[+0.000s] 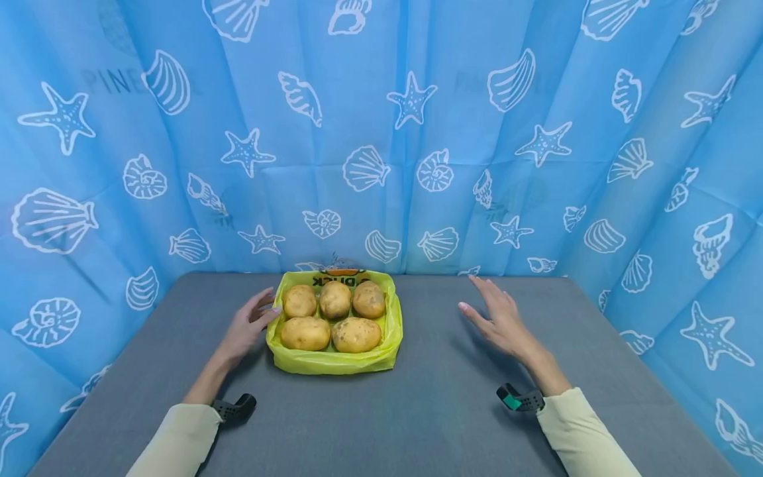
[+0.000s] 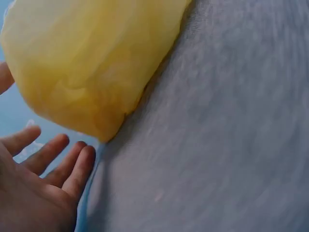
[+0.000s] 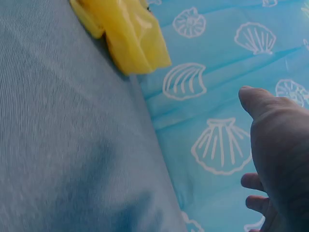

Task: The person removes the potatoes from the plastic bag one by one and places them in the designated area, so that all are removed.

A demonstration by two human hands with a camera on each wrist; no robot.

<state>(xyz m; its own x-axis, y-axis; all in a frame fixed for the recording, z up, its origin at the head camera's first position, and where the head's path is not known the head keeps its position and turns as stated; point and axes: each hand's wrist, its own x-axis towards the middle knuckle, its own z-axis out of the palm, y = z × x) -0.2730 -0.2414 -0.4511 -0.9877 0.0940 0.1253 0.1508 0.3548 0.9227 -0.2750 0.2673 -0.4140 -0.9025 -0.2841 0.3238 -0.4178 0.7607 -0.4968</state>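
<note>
A yellow-green plastic bag [image 1: 334, 363], folded open into a basket shape, stands on the table left of centre with several potatoes [image 1: 356, 335] in two rows inside. My left hand [image 1: 246, 327] is at the bag's left side, fingers loosely bent and thumb tip right at its rim. In the left wrist view, the spread fingers [image 2: 79, 171] show beside the bag's yellow wall [image 2: 91, 63], and nothing is held. Well to the right of the bag, my right hand [image 1: 499, 319] hovers over the table with fingers extended and nothing in it.
The table [image 1: 429, 424] has a grey cloth surface. A blue curtain [image 1: 411, 192] with white shells and starfish hangs behind it and along both sides. Each wrist wears a dark band, the left wristband [image 1: 236, 408] and the right wristband [image 1: 520, 399].
</note>
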